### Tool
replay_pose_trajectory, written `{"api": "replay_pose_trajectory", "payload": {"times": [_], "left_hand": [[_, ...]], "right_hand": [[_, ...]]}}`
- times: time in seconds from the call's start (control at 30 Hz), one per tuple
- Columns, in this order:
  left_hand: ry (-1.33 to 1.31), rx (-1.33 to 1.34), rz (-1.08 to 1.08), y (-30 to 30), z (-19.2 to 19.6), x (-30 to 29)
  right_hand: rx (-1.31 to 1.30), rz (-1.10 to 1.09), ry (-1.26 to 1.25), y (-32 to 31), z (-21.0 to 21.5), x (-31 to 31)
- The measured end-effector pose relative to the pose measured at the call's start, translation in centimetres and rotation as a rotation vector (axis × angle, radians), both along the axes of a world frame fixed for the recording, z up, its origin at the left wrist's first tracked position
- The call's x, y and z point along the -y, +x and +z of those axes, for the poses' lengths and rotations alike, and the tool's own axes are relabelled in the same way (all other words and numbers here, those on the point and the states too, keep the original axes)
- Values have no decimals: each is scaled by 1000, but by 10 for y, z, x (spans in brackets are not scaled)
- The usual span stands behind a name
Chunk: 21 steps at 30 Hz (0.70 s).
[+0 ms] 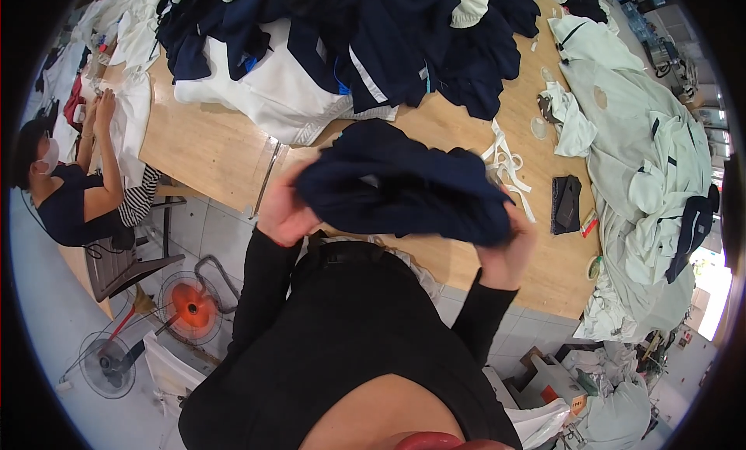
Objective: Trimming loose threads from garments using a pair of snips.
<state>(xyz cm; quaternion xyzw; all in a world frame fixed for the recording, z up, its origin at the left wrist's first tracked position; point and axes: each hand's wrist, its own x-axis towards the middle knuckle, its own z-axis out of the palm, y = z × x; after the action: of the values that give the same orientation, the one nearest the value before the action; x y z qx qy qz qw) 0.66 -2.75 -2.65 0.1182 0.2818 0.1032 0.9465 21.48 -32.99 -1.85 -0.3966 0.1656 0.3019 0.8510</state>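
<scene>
Holding navy garment (427,178), pale patch (371,181) blurred, both hands (283,209) (513,248).

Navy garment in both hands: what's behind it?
The wooden table shows around the navy garment, with white strips near its right end and a white garment beyond. Anything directly behind it is covered, so I can't tell.

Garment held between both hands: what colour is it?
The garment is dark navy blue; head view.
</scene>
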Motion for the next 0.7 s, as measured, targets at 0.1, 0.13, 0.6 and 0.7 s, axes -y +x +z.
{"api": "replay_pose_trajectory", "payload": {"times": [0.1, 0.13, 0.6, 0.7], "left_hand": [[-66, 25, 94, -21, 6, -28], [-69, 108, 91, -29, -6, -38], [254, 117, 164, -31, 15, -39], [338, 150, 76, -30, 12, -39]], "right_hand": [[-33, 42, -91, 12, 27, 8], [13, 13, -116, 11, 35, 8], [310, 0, -114, 9, 67, 27], [333, 28, -80, 7, 66, 27]]}}
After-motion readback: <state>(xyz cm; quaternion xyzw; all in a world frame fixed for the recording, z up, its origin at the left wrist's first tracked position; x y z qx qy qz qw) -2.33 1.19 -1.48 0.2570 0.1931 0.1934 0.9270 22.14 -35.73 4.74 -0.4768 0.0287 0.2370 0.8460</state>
